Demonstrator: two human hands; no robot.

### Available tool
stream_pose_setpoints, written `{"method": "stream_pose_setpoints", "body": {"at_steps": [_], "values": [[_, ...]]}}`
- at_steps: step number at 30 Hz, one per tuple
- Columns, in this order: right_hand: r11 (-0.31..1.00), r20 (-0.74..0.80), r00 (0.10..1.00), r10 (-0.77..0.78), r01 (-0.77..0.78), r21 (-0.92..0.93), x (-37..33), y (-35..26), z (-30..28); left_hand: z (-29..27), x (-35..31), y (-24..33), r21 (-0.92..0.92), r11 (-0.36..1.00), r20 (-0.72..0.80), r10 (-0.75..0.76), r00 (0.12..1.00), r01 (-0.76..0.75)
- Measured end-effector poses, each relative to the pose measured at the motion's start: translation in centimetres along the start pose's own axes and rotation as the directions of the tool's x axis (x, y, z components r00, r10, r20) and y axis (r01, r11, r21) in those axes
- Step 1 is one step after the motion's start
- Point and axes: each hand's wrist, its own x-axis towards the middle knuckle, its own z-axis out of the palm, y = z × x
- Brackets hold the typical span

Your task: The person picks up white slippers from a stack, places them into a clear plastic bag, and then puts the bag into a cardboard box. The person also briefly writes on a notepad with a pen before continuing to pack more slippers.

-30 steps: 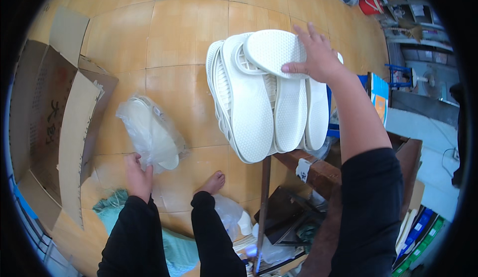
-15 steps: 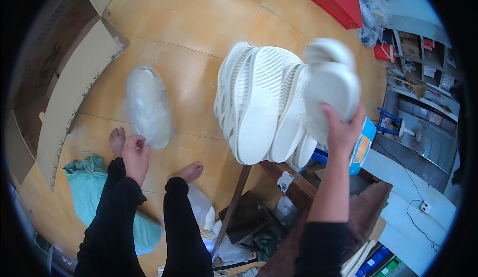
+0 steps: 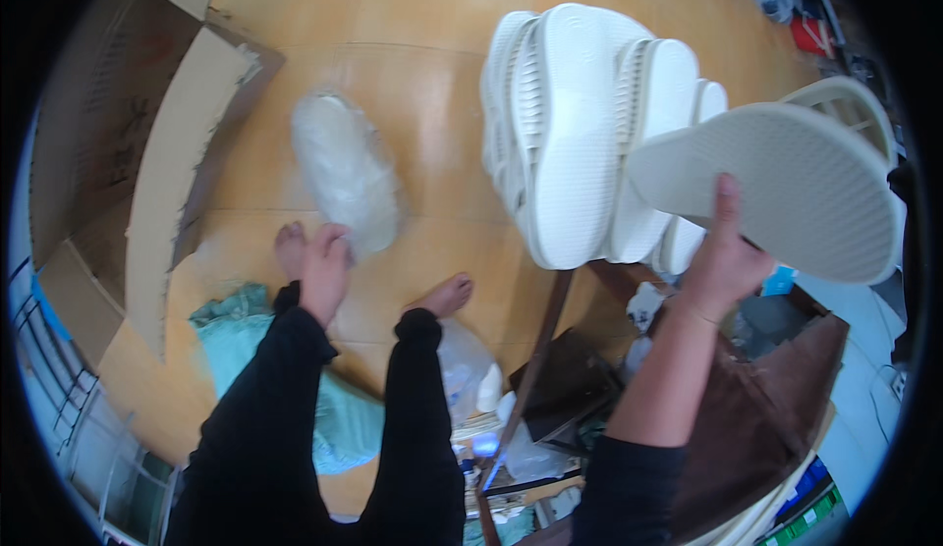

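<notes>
My right hand [image 3: 725, 263] grips a pair of white clogs [image 3: 796, 188] at the right, thumb pressed on the textured sole of the nearer one. Behind that sole, the second clog shows its slotted upper. Left of them stand several more white clogs [image 3: 575, 138] packed side by side, with soles and ridged edges showing. Low on the left, my left hand [image 3: 324, 276] has its fingers closed at the near end of a clear plastic bag [image 3: 349, 173]. Whitish contents show blurred through the bag, which hangs above the floor.
An open cardboard box [image 3: 177, 173] stands at the left. A green woven sack [image 3: 344, 423] lies by my legs. Under the clogs is a dark brown wooden frame [image 3: 766, 399], with a dark stool-like object [image 3: 565, 384] beside it. My bare feet [image 3: 442, 296] are on the tiled floor.
The pair in my right hand has swung right and closer, its sole now tilted broadly into view. My left hand still holds the bag. The whole view has shifted.
</notes>
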Motion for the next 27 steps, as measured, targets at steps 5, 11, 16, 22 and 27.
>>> {"method": "stream_pose_setpoints", "body": {"at_steps": [5,11,16,22,27], "values": [[0.903,0.453,0.831,0.323,-0.414,0.115,-5.9,-5.9,-6.5,-0.6,-0.4,0.4,0.364,0.903,0.195,0.166,0.967,-0.228],[0.465,0.772,0.077,0.631,-0.834,-0.297,-23.6,-5.5,-1.8,-0.4,0.6,1.4,0.334,0.901,0.306,0.172,0.936,-0.275],[0.561,0.906,-0.058,0.419,-0.769,-0.308,-30.9,-1.6,5.0,0.2,-0.2,1.8,0.37,0.764,0.396,0.385,0.833,-0.529],[0.583,0.946,-0.242,0.217,-0.745,-0.324,-32.7,1.5,14.6,0.1,0.0,0.9,0.35,0.817,0.26,0.385,0.885,-0.459],[0.613,0.963,-0.094,0.252,-0.754,-0.235,-33.7,0.2,15.3,-0.7,0.3,0.0,0.258,0.822,0.331,0.418,0.846,-0.508]]}}
